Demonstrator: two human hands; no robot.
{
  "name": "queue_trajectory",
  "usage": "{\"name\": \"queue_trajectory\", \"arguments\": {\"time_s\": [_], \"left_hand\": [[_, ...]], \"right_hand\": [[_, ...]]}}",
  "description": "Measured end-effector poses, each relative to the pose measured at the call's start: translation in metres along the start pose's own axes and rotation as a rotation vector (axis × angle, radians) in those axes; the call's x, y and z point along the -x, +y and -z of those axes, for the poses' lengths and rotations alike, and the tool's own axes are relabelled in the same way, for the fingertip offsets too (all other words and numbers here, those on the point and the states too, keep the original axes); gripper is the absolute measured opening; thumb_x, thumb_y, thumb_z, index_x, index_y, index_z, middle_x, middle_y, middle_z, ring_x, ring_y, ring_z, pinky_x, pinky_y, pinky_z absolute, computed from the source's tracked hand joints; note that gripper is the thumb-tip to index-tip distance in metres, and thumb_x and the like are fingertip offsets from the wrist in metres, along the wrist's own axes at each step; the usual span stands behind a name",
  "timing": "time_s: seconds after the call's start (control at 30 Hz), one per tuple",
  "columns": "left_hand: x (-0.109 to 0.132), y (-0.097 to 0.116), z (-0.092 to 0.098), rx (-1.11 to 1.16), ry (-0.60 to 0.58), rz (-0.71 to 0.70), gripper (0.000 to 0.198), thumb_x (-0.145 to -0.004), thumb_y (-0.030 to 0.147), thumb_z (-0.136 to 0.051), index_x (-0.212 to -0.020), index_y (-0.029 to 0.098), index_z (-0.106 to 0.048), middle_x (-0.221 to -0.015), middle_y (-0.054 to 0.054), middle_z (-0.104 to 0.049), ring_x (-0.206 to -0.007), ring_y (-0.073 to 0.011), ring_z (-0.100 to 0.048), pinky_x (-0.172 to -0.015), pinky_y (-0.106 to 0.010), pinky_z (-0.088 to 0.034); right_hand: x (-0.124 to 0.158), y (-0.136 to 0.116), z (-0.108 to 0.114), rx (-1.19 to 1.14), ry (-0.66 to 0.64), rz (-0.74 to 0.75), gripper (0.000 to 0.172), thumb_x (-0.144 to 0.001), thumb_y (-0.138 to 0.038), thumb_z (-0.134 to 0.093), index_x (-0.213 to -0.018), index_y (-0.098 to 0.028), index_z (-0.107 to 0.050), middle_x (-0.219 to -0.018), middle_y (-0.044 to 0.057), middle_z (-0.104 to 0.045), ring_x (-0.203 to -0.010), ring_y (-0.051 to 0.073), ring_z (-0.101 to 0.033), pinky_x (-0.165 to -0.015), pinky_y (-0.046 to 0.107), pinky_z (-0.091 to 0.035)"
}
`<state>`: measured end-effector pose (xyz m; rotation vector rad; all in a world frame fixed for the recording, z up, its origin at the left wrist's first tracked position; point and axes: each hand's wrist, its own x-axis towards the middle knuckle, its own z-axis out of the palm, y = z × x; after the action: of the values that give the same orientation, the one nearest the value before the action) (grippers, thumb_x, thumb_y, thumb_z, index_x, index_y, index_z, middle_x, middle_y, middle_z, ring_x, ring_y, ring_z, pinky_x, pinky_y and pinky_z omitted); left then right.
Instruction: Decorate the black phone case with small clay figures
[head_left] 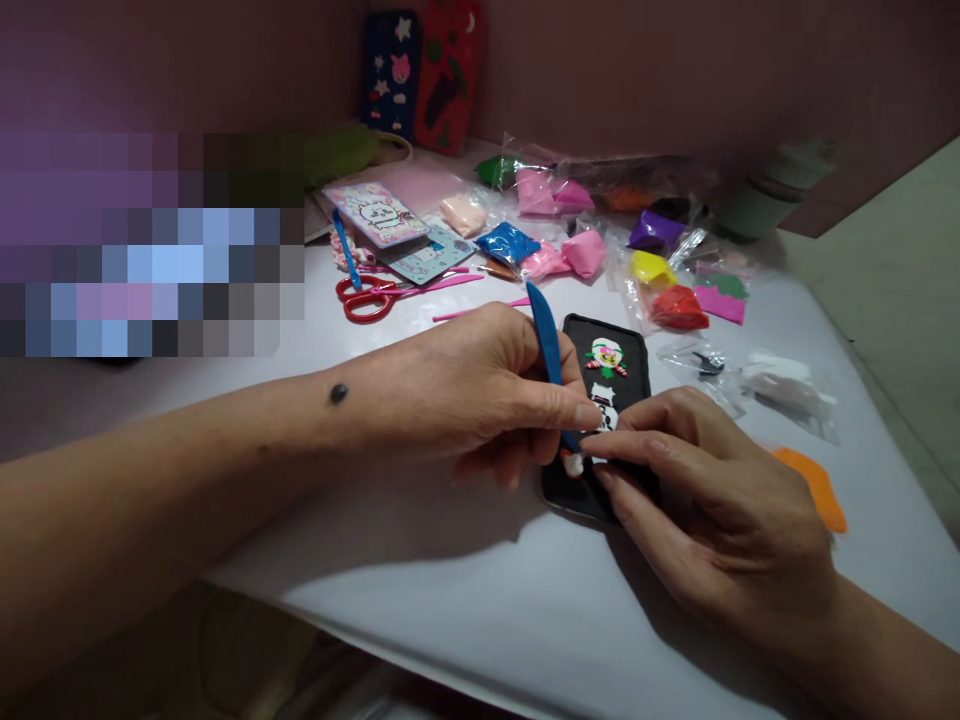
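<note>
My left hand (517,385) is closed around a blue plastic clay knife (547,335), with its blade up and its lower tip down at a small white and orange clay piece (573,464). That piece lies on the lower left of a black phone case (628,345). My right hand (720,510) reaches in from the right, its thumb and fingers drawn together beside the clay piece; whatever lies between its fingertips is hidden. On the case, a clay figure in white, green and pink (606,357) sits near the top. A white clay figure (602,395) below is partly covered by my fingers.
Red-handled scissors (367,300), pink tools (450,283) and cartoon cards (381,212) lie at the left. Several clay packets, including a blue one (508,242) and a red one (679,308), spread behind. Orange clay (814,488) sits by my right hand. Two decorated cases (450,75) lean on the wall.
</note>
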<state>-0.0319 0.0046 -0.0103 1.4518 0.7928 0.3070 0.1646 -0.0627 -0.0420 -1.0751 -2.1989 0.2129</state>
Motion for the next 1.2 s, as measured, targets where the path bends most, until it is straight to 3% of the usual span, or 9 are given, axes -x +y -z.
{"name": "queue_trajectory", "arguments": {"time_s": [0.33, 0.8, 0.93, 1.0, 1.07, 1.13, 1.2], "left_hand": [[0.000, -0.002, -0.001, -0.012, -0.008, -0.003, 0.016, -0.081, 0.025, -0.059, -0.067, 0.017, -0.057, -0.051, 0.003, -0.056, -0.038, -0.0061, -0.049, -0.035, -0.013, -0.037], [0.001, 0.001, -0.001, 0.027, -0.031, -0.031, 0.020, -0.082, 0.029, -0.065, -0.068, 0.016, -0.058, -0.050, 0.004, -0.055, -0.037, -0.0059, -0.047, -0.032, -0.014, -0.035], [0.004, 0.003, -0.002, 0.031, -0.053, -0.042, 0.021, -0.083, 0.032, -0.065, -0.071, 0.017, -0.058, -0.053, 0.004, -0.054, -0.040, -0.0053, -0.047, -0.034, -0.014, -0.034], [0.005, 0.005, -0.001, -0.012, -0.004, -0.064, 0.023, -0.083, 0.033, -0.064, -0.068, 0.017, -0.057, -0.052, 0.004, -0.054, -0.040, -0.0056, -0.048, -0.035, -0.014, -0.034], [0.005, 0.006, 0.002, -0.083, 0.146, -0.060, 0.032, -0.085, 0.040, -0.060, -0.064, 0.017, -0.055, -0.047, 0.003, -0.052, -0.037, -0.0062, -0.045, -0.033, -0.015, -0.032], [0.004, 0.006, 0.007, -0.125, 0.321, 0.010, 0.040, -0.087, 0.047, -0.052, -0.060, 0.018, -0.052, -0.041, 0.003, -0.048, -0.032, -0.0070, -0.040, -0.030, -0.016, -0.029], [0.003, 0.006, 0.010, -0.169, 0.383, 0.153, 0.041, -0.086, 0.048, -0.051, -0.058, 0.018, -0.052, -0.039, 0.002, -0.047, -0.031, -0.0085, -0.041, -0.029, -0.017, -0.028]], "right_hand": [[-0.003, -0.001, -0.001, 0.032, -0.015, 0.002, 0.019, -0.079, -0.001, -0.060, -0.087, -0.017, -0.068, -0.078, 0.005, -0.059, -0.070, 0.016, -0.057, -0.059, 0.030, -0.048], [-0.004, 0.000, 0.000, 0.016, 0.009, 0.001, 0.024, -0.081, -0.003, -0.057, -0.090, -0.023, -0.065, -0.077, 0.004, -0.059, -0.069, 0.018, -0.057, -0.056, 0.032, -0.047], [-0.002, 0.000, 0.004, 0.052, 0.089, -0.130, 0.016, -0.082, -0.010, -0.058, -0.094, -0.021, -0.062, -0.079, 0.005, -0.059, -0.071, 0.019, -0.057, -0.057, 0.033, -0.046], [-0.001, 0.003, 0.008, 0.110, 0.160, -0.260, 0.014, -0.081, -0.017, -0.061, -0.095, -0.020, -0.060, -0.080, 0.005, -0.060, -0.069, 0.019, -0.058, -0.055, 0.032, -0.047], [0.000, 0.010, 0.014, 0.151, 0.163, -0.368, 0.014, -0.080, -0.025, -0.063, -0.093, -0.021, -0.060, -0.077, 0.004, -0.063, -0.061, 0.018, -0.061, -0.048, 0.031, -0.048], [0.000, 0.020, 0.022, 0.145, 0.111, -0.421, 0.015, -0.078, -0.031, -0.064, -0.091, -0.022, -0.062, -0.068, 0.003, -0.066, -0.049, 0.017, -0.061, -0.040, 0.029, -0.048], [-0.001, 0.029, 0.028, 0.087, 0.059, -0.457, 0.019, -0.076, -0.033, -0.066, -0.090, -0.021, -0.062, -0.058, 0.001, -0.065, -0.038, 0.016, -0.059, -0.032, 0.027, -0.045]]}}
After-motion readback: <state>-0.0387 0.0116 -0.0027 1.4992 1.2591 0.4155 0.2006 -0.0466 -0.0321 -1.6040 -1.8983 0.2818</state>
